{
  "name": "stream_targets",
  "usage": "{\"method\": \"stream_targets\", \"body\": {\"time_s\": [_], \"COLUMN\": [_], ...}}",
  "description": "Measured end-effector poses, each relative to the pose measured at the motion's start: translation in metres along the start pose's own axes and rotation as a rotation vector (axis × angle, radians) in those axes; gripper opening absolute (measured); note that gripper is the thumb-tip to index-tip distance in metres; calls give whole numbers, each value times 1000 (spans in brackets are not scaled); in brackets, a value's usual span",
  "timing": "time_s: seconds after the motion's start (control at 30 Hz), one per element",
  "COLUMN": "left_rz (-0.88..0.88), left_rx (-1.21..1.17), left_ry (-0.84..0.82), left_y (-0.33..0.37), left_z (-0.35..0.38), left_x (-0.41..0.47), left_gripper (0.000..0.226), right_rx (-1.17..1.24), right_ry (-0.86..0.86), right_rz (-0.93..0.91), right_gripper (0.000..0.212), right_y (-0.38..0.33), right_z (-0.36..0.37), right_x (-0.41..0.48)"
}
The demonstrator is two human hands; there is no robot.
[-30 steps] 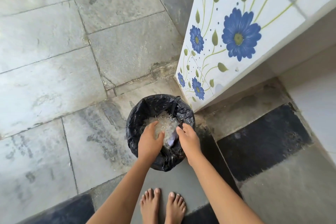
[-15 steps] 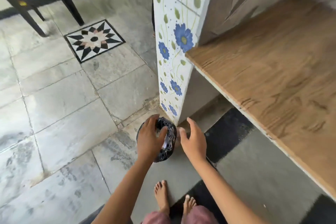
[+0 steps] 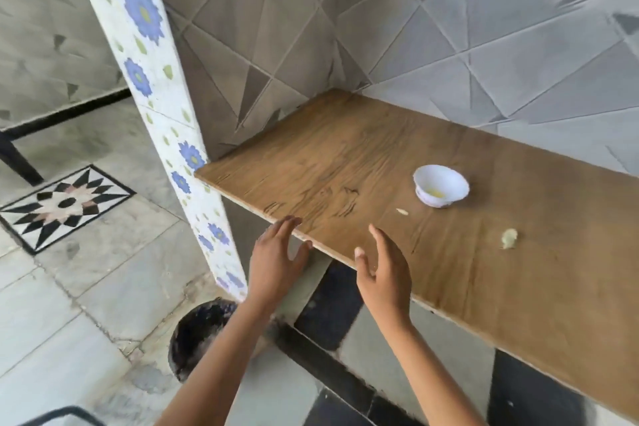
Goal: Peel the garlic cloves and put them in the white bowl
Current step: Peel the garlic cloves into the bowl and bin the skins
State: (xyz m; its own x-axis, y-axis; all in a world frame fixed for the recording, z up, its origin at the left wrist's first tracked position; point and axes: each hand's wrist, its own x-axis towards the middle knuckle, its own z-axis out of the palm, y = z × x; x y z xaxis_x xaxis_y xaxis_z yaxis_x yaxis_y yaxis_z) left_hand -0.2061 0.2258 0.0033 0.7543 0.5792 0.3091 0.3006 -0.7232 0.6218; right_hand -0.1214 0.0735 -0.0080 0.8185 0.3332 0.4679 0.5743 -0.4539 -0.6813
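Note:
A small white bowl (image 3: 441, 189) stands on the wooden counter (image 3: 345, 162), with something pale yellow inside it. A small pale garlic piece (image 3: 402, 212) lies on the wood just left of the bowl. A larger pale garlic clove (image 3: 509, 238) lies to the bowl's front right. My left hand (image 3: 276, 259) is open at the counter's front edge, fingers spread, holding nothing. My right hand (image 3: 383, 270) hovers open over that edge, well short of the garlic and bowl.
A black-lined bin (image 3: 197, 335) stands on the floor below my left arm, beside a white pillar with blue flowers (image 3: 162, 121). Grey patterned tiles cover the wall behind the counter. A star-patterned floor tile (image 3: 64, 206) lies to the left.
My view has swung up from the bin to the counter. Both hands have left the bin and risen to the counter's front edge, empty and spread.

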Motion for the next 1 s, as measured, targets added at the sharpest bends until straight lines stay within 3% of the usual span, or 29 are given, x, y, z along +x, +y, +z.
{"method": "stream_targets", "body": {"time_s": [0.23,0.5,0.73,0.87,1.0], "left_rz": [59,101,245,352,328], "left_rx": [-90,17,232,395,162], "left_ry": [-127,-280,-428,-406,-278], "left_y": [94,121,105,104,129], "left_z": [80,128,158,160,148], "left_x": [20,88,119,124,138], "left_gripper": [28,35,31,26,22], "right_rx": [-207,-539,-733,-750,-728], "right_ry": [116,-101,-201,-234,-249], "right_rz": [169,387,426,428,471], "right_gripper": [44,52,59,60,60], "right_y": [87,148,158,154,154], "right_z": [-101,-129,-123,-126,-124], "right_x": [-2,10,14,14,14]}}
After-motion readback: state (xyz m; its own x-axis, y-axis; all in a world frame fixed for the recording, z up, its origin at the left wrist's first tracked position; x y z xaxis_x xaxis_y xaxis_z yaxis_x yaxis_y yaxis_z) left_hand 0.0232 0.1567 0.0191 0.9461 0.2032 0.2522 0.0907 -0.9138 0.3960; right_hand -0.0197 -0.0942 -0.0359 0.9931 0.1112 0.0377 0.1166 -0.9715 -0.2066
